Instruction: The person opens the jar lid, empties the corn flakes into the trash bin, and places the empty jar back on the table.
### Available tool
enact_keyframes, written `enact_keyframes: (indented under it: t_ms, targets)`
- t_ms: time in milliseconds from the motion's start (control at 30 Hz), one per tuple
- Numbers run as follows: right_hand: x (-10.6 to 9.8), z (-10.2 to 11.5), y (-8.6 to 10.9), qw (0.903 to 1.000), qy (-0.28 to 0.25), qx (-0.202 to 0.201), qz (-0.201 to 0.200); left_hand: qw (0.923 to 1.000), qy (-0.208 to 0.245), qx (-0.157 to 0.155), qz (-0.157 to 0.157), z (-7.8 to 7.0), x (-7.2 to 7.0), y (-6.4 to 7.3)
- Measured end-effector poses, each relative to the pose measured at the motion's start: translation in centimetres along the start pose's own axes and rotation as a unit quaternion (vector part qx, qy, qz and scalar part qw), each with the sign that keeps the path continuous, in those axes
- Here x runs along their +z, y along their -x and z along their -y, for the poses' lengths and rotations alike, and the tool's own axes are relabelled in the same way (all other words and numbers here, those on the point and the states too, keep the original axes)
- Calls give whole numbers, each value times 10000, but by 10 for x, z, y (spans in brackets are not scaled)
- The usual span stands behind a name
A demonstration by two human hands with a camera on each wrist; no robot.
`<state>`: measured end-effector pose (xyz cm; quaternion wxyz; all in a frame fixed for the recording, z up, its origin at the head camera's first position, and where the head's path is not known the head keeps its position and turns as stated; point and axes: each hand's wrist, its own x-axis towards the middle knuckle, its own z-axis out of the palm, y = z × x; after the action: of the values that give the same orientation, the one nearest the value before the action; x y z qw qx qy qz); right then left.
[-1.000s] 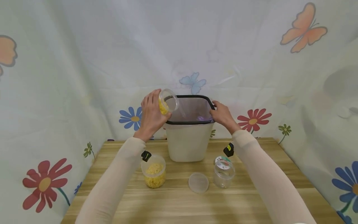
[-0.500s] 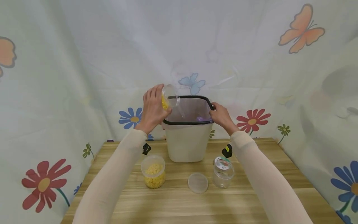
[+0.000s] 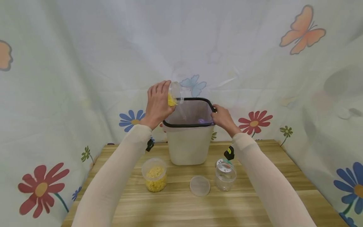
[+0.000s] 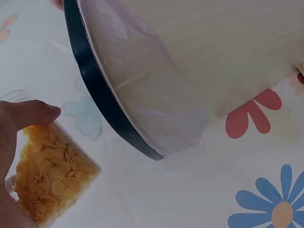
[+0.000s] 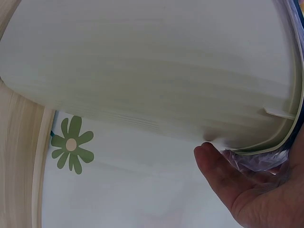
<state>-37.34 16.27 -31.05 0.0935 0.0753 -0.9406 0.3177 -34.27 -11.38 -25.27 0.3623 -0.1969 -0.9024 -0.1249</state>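
My left hand (image 3: 158,102) grips a clear plastic jar (image 3: 176,90), tilted on its side at the left rim of a cream trash bin (image 3: 187,145). Yellow cornflakes (image 4: 52,175) lie inside that jar, as the left wrist view shows. The jar's mouth points right, toward the bin's opening. My right hand (image 3: 223,116) holds the bin's right rim, its fingers at the black ring (image 3: 188,125) and the thin liner bag (image 5: 259,161). A purple thing (image 3: 202,121) shows inside the bin; its kind is unclear.
On the wooden table (image 3: 170,208) stand an open tub of yellow flakes (image 3: 155,181) at left, a flat translucent lid (image 3: 199,186) in the middle and a clear jar (image 3: 226,179) at right. Behind that jar is a round labelled thing (image 3: 222,164). A patterned curtain (image 3: 113,63) hangs behind.
My left hand has risen and moved right with the jar, tilting its mouth further over toward the bin. My right hand keeps its hold on the rim.
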Motion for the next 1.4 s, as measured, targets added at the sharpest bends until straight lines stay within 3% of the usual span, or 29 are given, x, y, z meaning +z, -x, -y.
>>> enact_keyframes:
  t_ms: [433, 1067, 1400]
  targets:
    - [1, 2, 1, 10000, -44, 65, -15, 9970, -676, 139, 358, 2, 7, -4]
    - [-1, 3, 4, 9999, -89, 63, 26, 9905, -1201, 499, 439, 7, 20, -9]
    - [-1, 4, 4, 9999, -60, 89, 10, 9813, -1662, 870, 426, 9, 27, -12]
